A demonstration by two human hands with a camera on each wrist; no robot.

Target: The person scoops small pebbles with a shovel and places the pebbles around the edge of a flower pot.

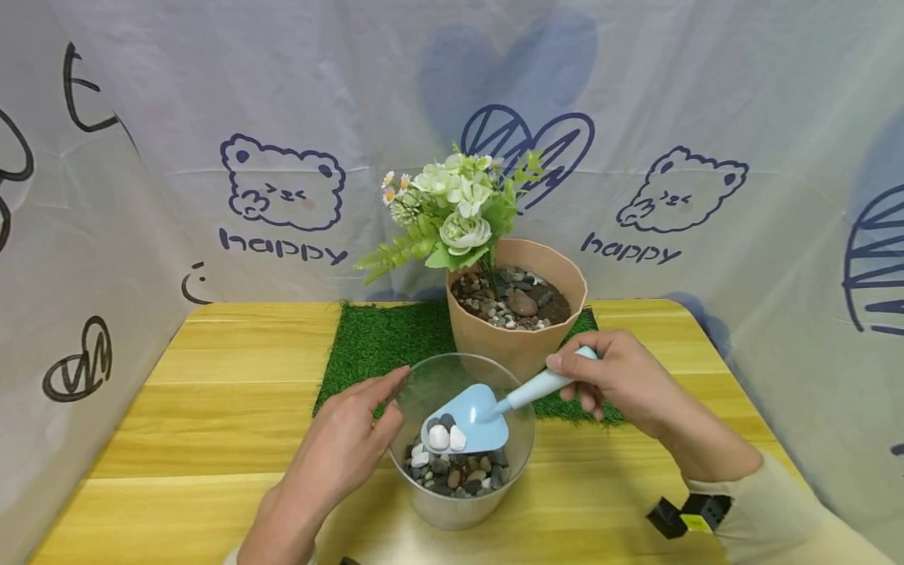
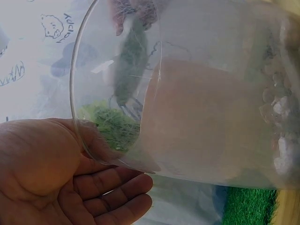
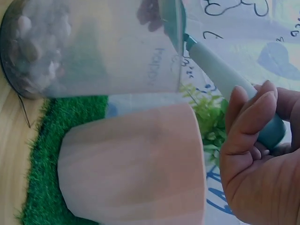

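So the right hand [image 1: 609, 369] had its grip closed round the handle [image 1: 540, 388] of a light-blue scoop [image 1: 483, 412], its blade at the clear bucket's mouth with a few white and dark stones [image 1: 439, 437] on it. Left hand's [image 1: 346, 435] grip was loose, fingers apart, touching near the bucket's rim [image 1: 462, 355]. Bucket stood on the wooden tabletop [image 1: 212, 431], pebbles [image 1: 459, 475] inside.

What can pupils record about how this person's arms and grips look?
The left grip and right grip are ungloved hands. The right sleeve is pale cream, with a small black device bearing a yellow patch at its cuff. On the left, only a pale sleeve edge shows.
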